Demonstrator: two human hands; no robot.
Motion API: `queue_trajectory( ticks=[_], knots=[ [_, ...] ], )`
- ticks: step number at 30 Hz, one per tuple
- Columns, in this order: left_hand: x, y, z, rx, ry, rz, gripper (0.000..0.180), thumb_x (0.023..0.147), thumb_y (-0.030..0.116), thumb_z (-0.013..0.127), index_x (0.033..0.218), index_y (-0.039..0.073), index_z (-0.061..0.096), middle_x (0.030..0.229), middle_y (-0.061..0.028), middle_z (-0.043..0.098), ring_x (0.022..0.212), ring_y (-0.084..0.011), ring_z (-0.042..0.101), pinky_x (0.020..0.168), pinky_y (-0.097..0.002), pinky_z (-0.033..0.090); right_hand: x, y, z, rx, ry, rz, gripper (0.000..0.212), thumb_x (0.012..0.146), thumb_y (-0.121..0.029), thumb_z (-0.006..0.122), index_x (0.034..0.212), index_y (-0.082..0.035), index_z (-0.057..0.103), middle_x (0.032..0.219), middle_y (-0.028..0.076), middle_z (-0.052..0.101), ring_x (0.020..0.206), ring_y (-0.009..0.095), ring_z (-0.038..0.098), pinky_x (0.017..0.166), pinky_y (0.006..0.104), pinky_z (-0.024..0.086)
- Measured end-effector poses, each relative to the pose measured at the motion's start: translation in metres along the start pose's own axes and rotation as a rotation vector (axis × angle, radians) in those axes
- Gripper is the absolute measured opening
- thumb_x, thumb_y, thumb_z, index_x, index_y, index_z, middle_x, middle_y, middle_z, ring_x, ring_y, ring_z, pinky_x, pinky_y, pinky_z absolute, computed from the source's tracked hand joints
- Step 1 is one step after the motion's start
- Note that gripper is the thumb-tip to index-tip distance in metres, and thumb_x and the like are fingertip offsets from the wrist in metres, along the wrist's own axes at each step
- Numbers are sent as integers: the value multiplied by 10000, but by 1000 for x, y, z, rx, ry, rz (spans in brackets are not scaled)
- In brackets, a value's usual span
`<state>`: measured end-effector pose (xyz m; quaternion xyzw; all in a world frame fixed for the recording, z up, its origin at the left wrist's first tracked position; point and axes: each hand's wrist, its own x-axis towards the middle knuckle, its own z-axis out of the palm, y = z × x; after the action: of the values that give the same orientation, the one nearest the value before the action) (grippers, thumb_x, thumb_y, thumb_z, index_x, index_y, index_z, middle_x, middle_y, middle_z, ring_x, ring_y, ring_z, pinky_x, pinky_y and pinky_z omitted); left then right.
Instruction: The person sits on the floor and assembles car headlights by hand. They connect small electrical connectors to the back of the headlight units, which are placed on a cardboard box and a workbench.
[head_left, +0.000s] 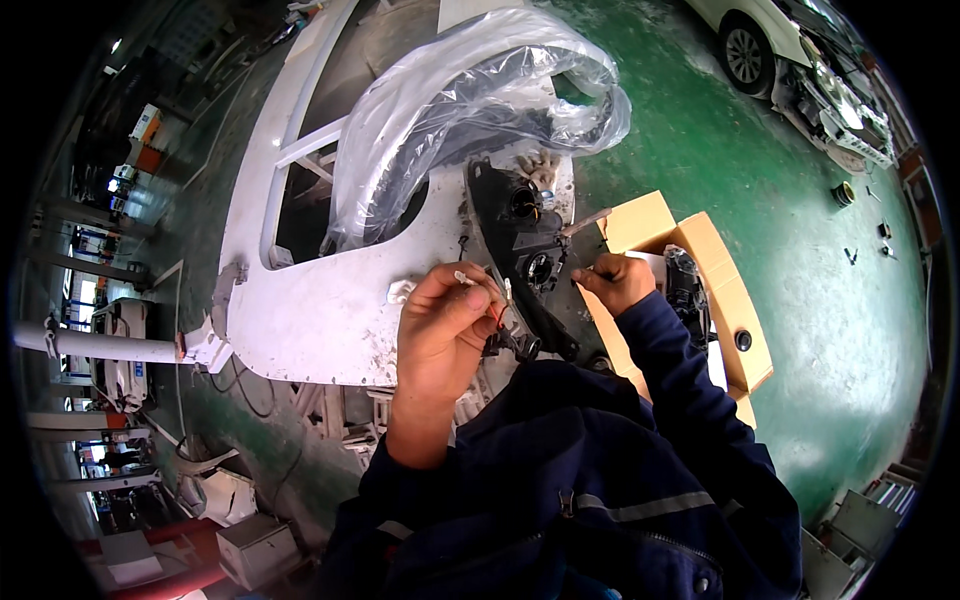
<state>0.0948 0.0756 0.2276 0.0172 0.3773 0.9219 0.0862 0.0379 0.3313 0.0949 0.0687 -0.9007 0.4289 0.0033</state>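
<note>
My left hand (445,325) is closed in a pinch, holding a small pale-tipped part (464,278) with a bit of red wire below it; its exact kind is too small to tell. Just beyond lies a black headlight housing (518,235), its back with round openings and wires facing up. To the right of the housing, my right hand (622,284) is closed, thumb and forefinger together; whatever sits between the fingertips is too small to make out. The housing rests on a white, scuffed car door panel (320,335).
Clear plastic wrap (480,70) covers a curved part on the panel. Work gloves (540,168) lie beside the housing. An opened cardboard box (728,290) at right holds another dark lamp unit (685,290). A white car (790,60) with its front stripped stands at far right.
</note>
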Motion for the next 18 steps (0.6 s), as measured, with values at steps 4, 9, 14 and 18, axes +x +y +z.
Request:
queue_trajectory(
  ticks=[4,9,14,18],
  knots=[
    [-7,3,-6,-18,1,-15,172,955,8,626,1127,-4,630,999,-124,681,850,-203,688,793,-318,594,-12,3,19,-57,-9,87,424,873,-426,752,721,-40,659,641,145,637,647,349,658,624,454,508],
    [-13,4,-20,-34,13,-31,183,964,-15,612,1143,16,639,1014,-127,690,855,-201,691,745,-288,582,-36,57,53,-48,-41,79,339,831,-372,756,858,-35,720,763,158,718,764,371,712,713,438,571],
    [-23,4,-43,-71,63,-52,201,948,-12,629,1148,10,619,1016,-127,665,876,-224,669,784,-331,567,-55,11,40,-148,-53,297,328,886,-327,729,887,1,715,739,151,713,735,316,723,683,416,566],
    [-25,-9,-56,-64,66,-17,207,911,5,692,1102,14,613,1006,-126,643,851,-221,641,801,-329,541,-74,-14,37,586,-249,516,463,982,-410,638,1050,44,701,806,171,734,762,251,731,663,356,566]
  ],
)
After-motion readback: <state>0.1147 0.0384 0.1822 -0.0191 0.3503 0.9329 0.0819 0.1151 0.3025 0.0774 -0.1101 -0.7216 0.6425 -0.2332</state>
